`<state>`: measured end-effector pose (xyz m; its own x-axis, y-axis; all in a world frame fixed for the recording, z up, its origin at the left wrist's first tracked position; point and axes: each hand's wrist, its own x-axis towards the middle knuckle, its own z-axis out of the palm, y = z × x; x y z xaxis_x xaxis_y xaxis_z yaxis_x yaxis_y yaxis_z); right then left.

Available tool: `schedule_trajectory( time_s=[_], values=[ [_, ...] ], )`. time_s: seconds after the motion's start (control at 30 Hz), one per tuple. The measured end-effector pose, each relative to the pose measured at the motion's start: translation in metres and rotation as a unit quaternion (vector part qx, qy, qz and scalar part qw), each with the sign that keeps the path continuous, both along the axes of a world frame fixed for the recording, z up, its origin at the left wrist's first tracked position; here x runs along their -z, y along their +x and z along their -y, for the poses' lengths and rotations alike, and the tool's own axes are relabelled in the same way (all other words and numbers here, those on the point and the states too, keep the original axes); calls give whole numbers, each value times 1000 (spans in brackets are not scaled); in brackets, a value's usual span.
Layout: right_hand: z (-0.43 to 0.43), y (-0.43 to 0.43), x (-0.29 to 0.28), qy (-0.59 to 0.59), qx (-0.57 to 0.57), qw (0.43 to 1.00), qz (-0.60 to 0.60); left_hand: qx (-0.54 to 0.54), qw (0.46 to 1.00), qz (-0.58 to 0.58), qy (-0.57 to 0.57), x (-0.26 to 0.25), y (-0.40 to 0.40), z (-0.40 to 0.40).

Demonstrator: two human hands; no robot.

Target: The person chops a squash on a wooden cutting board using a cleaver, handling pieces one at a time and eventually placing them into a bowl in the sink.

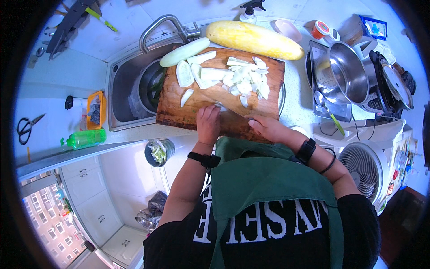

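Observation:
A wooden cutting board [174, 111] lies in front of me, its left part over the sink edge. My right hand [263, 126] is closed around the handle of a kitchen knife [233, 112], whose blade is low over the board. Close beside the blade, the fingers of my left hand [209, 121] press on a small pale piece [220, 106], mostly hidden. Pale gourd slices [247, 80] are heaped on the board's right half. Longer gourd pieces [184, 74] and one small wedge [186, 97] lie to the left. A peeled gourd length [184, 52] rests across the upper left corner.
Behind the board lies a large yellow gourd [255, 38]. The sink [126, 84] holds a metal bowl [144, 87], under a faucet [161, 20]. To the right stand a steel pot [346, 74] on a tray and a fan [362, 171]. A bin with peelings [159, 153] is below the counter.

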<state>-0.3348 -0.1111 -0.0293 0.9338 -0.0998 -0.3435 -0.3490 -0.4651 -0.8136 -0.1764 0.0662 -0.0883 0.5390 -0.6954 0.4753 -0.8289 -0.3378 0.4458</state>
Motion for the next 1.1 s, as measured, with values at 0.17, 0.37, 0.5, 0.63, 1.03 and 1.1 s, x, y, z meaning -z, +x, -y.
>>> schedule_trajectory(
  time_s=[0.17,0.37,0.5,0.63,1.03,1.1],
  values=[
    [7,-11,-34,40,13,998,-39,-2,1000,-18,-15,4,-1,-1],
    [12,-22,-50,38,-17,995,-94,-6,1000,-7,3,8,-1,-1],
    [9,-22,-48,30,-23,995,-94,-4,1000,-10,8,8,-1,-2],
    [2,-10,-45,19,-23,996,-83,-3,1000,7,-5,7,-1,-1],
    [3,8,-41,96,46,985,-138,-3,1000,-11,-13,5,0,-3],
    [7,-3,-29,56,18,997,-50,-16,999,-27,-14,6,-1,-2]
  ],
)
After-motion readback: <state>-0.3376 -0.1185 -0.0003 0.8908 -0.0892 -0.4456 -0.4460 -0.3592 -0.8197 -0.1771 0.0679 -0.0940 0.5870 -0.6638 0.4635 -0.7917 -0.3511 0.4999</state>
